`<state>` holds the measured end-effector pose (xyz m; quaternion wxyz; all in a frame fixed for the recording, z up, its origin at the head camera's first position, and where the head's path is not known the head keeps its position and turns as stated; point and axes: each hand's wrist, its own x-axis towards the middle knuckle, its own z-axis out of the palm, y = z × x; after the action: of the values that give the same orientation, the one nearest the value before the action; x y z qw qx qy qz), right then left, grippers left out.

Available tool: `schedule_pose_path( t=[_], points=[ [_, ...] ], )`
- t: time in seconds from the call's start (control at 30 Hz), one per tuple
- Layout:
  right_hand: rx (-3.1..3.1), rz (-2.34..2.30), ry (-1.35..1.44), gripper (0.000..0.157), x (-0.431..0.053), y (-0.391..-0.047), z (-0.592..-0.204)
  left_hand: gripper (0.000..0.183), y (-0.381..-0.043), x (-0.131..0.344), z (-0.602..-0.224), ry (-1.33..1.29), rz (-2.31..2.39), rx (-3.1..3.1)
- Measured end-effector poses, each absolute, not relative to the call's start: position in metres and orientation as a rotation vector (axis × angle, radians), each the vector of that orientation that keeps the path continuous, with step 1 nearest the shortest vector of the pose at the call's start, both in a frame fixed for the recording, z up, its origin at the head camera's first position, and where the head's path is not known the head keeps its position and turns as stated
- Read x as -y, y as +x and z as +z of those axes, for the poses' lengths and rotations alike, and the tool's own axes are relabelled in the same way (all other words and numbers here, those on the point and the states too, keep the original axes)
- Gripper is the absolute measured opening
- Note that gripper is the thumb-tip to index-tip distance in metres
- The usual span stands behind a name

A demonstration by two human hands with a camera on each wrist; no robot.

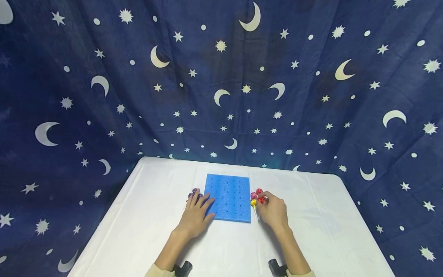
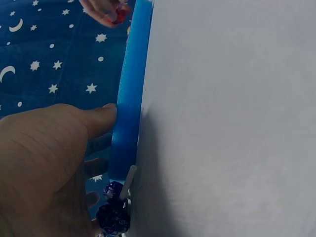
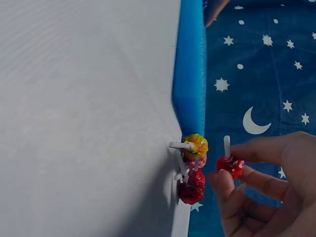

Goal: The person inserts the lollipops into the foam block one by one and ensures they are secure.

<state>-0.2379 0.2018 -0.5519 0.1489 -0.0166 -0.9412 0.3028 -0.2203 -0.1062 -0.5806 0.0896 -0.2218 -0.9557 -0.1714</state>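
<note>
A blue foam block (image 1: 228,198) with rows of small holes lies on the white table. My left hand (image 1: 194,218) rests at its left edge with fingers spread; in the left wrist view the thumb touches the foam. Purple-wrapped lollipops (image 2: 113,217) lie beside the block, partly hidden behind the left fingers. On the other side, my right hand (image 1: 275,211) pinches a red lollipop (image 3: 230,168) by its wrapped head between thumb and fingers, its white stick pointing away from the palm. Close by lie a yellow lollipop (image 3: 196,146), a pink one (image 1: 253,195) and more red (image 3: 191,188).
The white-covered table (image 1: 311,231) reaches back to a dark blue curtain (image 1: 207,96) printed with moons and stars. Black wrist straps (image 1: 277,267) show near the front edge below both sleeves.
</note>
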Motion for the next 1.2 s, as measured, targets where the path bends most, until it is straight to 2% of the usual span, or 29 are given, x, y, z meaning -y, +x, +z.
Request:
schedule_pose_path(
  t=[0.73, 1.2],
  points=[
    [2.472, 1.046, 0.084, 0.018, -0.184, -0.245, -0.540, 0.056, -0.220, 0.106, -0.582, -0.677, -0.515, 2.893],
    [2.425, 1.073, 0.093, 0.022, -0.171, -0.252, -0.540, 0.057, -0.220, 0.105, -0.581, -0.684, -0.494, 2.867]
  ],
)
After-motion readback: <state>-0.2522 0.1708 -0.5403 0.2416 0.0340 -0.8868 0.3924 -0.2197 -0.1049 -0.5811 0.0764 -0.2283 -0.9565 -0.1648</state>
